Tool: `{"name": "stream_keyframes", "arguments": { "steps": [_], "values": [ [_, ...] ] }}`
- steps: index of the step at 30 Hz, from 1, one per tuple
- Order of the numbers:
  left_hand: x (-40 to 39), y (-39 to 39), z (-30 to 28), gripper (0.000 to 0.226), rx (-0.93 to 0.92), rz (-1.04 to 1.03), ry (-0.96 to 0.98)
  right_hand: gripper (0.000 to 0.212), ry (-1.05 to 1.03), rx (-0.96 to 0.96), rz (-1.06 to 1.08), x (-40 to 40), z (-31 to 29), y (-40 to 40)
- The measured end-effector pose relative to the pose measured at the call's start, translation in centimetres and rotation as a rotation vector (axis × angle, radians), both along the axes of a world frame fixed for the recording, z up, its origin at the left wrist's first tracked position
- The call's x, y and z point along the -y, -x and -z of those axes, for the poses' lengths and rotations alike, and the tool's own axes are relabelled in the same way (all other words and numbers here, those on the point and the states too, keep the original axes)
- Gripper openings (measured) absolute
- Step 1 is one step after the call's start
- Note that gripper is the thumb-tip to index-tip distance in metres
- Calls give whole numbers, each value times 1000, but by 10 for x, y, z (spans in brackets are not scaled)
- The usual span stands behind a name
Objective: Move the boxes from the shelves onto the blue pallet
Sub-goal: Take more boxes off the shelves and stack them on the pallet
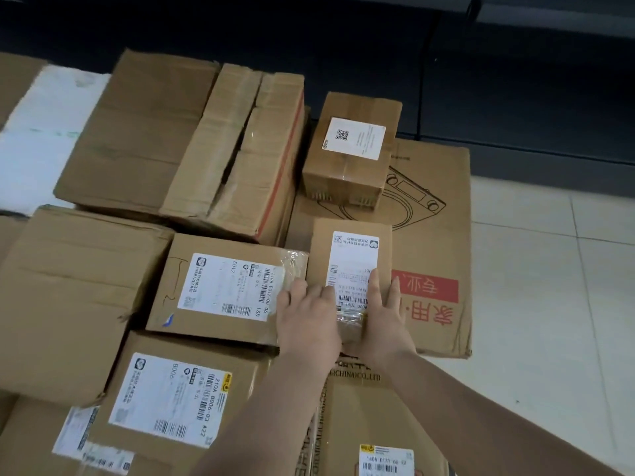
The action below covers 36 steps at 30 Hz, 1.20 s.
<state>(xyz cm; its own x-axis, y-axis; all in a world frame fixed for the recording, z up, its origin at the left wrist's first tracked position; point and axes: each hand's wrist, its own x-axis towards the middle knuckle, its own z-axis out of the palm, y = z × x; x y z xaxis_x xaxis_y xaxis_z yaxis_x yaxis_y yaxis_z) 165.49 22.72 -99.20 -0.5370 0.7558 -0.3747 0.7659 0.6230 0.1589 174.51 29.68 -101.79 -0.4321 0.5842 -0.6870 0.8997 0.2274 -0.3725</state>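
A small cardboard box [350, 255] with a white shipping label lies on top of a large flat carton [436, 242] printed with a machine drawing and red characters. My left hand [305, 321] rests with straight fingers on the box's near left edge, partly over the neighbouring labelled box [220, 286]. Along the near right edge lies my right hand [383, 321], fingers straight, one across the label. The box's near end is hidden under both hands. The blue pallet is not visible under the cartons.
Another small labelled box [354, 149] stands just beyond. Larger cartons [192, 142] and a white parcel [44, 132] fill the left side. More labelled boxes [171, 400] lie near me. White floor tiles [549, 269] stretch to the right, and a dark wall is behind.
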Motion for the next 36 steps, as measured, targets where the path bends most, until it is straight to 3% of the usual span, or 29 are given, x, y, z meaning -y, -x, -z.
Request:
{"name": "stream_keyframes", "arguments": {
  "steps": [6, 13, 19, 23, 27, 31, 36],
  "values": [
    [9, 3, 4, 41, 22, -62, -148, 125, -64, -19, 28, -2, 6, 10],
    [11, 5, 6, 43, 73, -100, -180, 113, -113, -6, 136, -25, 7, 31],
    [30, 2, -39, 38, 176, -113, -172, 105, -129, 130, 45, -12, -40, 5],
    [40, 19, -125, 34, 175, -70, -143, 85, -139, 32, 25, -17, -134, -17],
    [35, 24, -259, 25, 261, -160, -231, 56, -179, -126, 42, -20, -280, -36],
    [10, -2, -398, 34, 180, -89, -318, 40, -326, -275, 38, -31, -419, -68],
    [-47, -59, -525, 39, 72, -38, -428, 45, -498, -396, 1, -87, -545, -124]
  ]
}}
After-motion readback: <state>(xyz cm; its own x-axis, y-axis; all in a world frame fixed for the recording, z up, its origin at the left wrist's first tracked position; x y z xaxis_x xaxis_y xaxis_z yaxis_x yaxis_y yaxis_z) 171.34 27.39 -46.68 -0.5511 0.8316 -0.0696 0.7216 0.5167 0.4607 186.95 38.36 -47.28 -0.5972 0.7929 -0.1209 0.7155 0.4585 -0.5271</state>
